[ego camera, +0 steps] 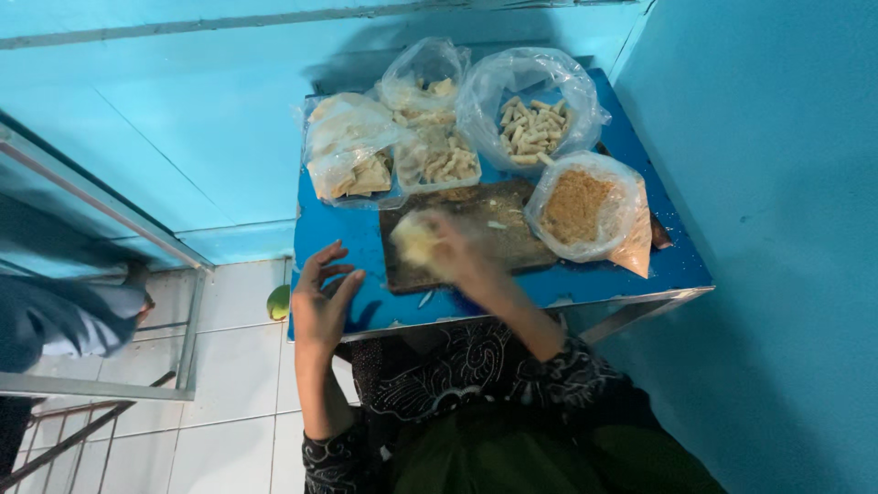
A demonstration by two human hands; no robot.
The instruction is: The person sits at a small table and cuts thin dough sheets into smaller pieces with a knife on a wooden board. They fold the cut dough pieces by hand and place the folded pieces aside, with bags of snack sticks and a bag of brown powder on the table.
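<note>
Left hand (322,302): we see it open, fingers spread, palm up, grasping nothing; it hovers at the left front edge of the blue table (677,265).
Right hand (453,249): motion-blurred, over the dark cutting board (512,242); it appears closed on a pale dough piece (413,240), though we can't confirm grip detail.
Dough piece: sits at the board's left end, in or against the right hand.
Cutting board: flat, centre of the table, just in front of the bags.
Crumb bag (585,209): clear plastic, open top, brown-orange crumbs; right of the board, touching it.
Roll bag (532,117): clear plastic, rounded, open; pale short rolls inside; back right, behind the crumb bag.
Tray (439,163): clear rectangular container of pale pieces, back centre, with a second clear bag (422,80) behind it.
Wrapper bag (349,151): clear plastic with flat pale sheets, back left, beside the tray.
Labels: we see none legible on any package.
Green object (278,302): small, round, on the tiled floor left of the table.
Surroundings: turquoise walls; another person's blue sleeve (64,320) far left.
</note>
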